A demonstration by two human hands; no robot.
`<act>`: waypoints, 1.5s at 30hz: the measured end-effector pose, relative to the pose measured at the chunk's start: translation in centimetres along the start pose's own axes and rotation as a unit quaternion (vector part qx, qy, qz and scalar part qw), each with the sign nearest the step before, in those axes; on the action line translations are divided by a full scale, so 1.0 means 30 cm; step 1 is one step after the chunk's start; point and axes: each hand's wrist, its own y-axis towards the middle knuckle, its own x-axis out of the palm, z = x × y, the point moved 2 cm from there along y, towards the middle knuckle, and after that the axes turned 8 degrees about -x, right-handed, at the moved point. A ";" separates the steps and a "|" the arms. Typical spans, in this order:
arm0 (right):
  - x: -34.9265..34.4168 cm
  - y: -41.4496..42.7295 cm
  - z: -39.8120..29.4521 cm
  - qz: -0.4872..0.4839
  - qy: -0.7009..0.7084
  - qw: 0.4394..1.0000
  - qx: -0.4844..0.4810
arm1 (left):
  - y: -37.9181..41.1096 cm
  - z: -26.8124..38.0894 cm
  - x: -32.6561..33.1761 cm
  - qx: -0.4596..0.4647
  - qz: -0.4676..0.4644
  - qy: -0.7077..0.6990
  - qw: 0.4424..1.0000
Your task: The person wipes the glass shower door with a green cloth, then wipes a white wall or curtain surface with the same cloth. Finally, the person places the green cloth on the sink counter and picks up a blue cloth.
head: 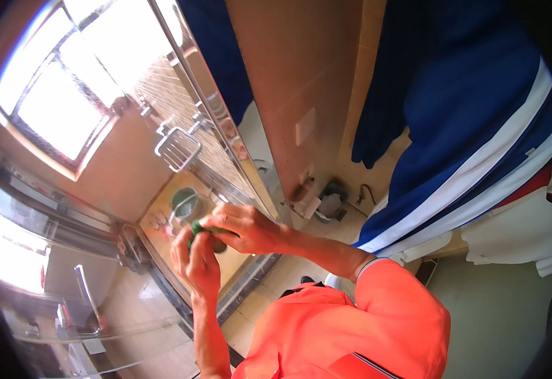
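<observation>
My left hand (199,258) and my right hand (246,228) meet in front of me at the glass shower enclosure. Between them they pinch a small dark green item (197,228), possibly a cloth; the fingers cover much of it, so its full shape is hidden. A strip of the same green shows under the right fingers. Beyond the hands, on the shower floor, stands a green bucket (184,201) with something pale in it.
A wire soap basket (178,148) juts from the shower wall. Glass panels with a metal handle (88,298) curve at left. A waste bin (331,206) stands beyond the enclosure. Blue garments with white stripes (465,189) hang close at right, above white cloth (513,232).
</observation>
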 end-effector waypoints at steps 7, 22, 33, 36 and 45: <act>0.021 -0.494 -0.034 -0.215 0.105 0.914 0.328 | -0.475 -0.097 0.074 -0.273 -0.294 -0.185 0.897; 0.048 -0.574 -0.058 -0.238 0.222 0.835 0.443 | -0.607 -0.119 0.084 -0.359 -0.338 -0.258 0.831; 0.066 -0.605 -0.064 -0.267 0.245 0.828 0.428 | -0.679 -0.106 0.045 -0.460 -0.336 -0.366 0.736; 0.053 -0.614 -0.066 -0.313 0.245 0.816 0.421 | -0.656 -0.100 0.043 -0.444 -0.350 -0.349 0.747; -0.010 -0.623 -0.146 -0.348 0.022 0.822 0.451 | -0.578 -0.127 0.079 -0.348 -0.429 -0.347 0.758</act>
